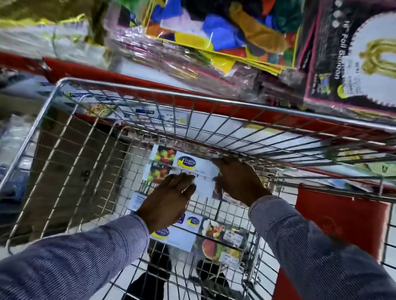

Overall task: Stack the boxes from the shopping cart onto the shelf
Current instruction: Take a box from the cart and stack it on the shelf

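Note:
Several long white boxes with fruit pictures and a blue-and-yellow oval logo lie on the floor of the wire shopping cart (pixel 51 112). Both my arms reach down into the cart. My right hand (pixel 237 181) lies over the right end of the far box (pixel 189 165), fingers curled on its far edge. Closer to me, my left hand (pixel 167 200) rests fingers-down on the near side of that same far stack. More boxes (pixel 204 238) lie nearer me, partly hidden by my left wrist. The shelf's red edge (pixel 130 82) runs just beyond the cart.
Packets of coloured balloons (pixel 227 15) and a gold foil number balloon pack (pixel 390 58) fill the shelf above. A red plastic flap (pixel 331 247) hangs at the cart's right side. A brown carton (pixel 79 165) stands outside the cart's left wall. My feet show through the cart floor.

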A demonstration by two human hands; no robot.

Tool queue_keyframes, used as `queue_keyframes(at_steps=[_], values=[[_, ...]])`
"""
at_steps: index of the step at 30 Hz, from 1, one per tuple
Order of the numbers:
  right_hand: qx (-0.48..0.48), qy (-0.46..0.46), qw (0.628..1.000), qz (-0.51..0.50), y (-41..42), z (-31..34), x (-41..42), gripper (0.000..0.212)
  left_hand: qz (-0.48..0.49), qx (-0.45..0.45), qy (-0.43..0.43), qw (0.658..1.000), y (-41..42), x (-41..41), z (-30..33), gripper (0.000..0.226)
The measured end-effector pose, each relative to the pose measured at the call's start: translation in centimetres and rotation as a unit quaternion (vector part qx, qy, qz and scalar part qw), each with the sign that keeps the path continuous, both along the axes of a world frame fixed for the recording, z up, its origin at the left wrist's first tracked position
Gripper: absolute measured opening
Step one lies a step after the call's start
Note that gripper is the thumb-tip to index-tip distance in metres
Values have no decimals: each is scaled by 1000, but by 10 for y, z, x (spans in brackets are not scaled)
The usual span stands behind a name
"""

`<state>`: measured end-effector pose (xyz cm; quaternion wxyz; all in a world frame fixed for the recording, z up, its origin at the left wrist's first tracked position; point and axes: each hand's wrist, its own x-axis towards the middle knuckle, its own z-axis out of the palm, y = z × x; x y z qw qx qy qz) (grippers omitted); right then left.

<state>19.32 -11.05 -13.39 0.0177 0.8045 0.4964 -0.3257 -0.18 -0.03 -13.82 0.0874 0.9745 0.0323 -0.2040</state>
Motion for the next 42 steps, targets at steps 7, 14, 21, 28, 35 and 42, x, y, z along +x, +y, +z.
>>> queue_keyframes(at_steps=[7, 14, 21, 28, 35, 42], values=[[-16, -20, 998, 62, 8, -3, 2, 67, -11, 21, 15, 1000, 1, 17, -11, 71], [-17, -56, 995, 77, 16, 12, 2, 63, 20, -4, 2, 1000, -1, 24, 1, 55], [43, -66, 992, 94, 14, 130, 0, 69, -5, -61, -53, 997, 14, 12, 123, 61], [85, -106, 981, 135, 24, 338, 6, 53, -7, -51, -171, 984, 39, 8, 301, 63], [155, -198, 960, 120, 31, 512, 19, 52, 14, -3, -246, 969, 52, 26, 459, 66], [204, -258, 942, 65, 31, 613, 47, 51, 16, 11, -352, 936, 58, 65, 560, 56]])
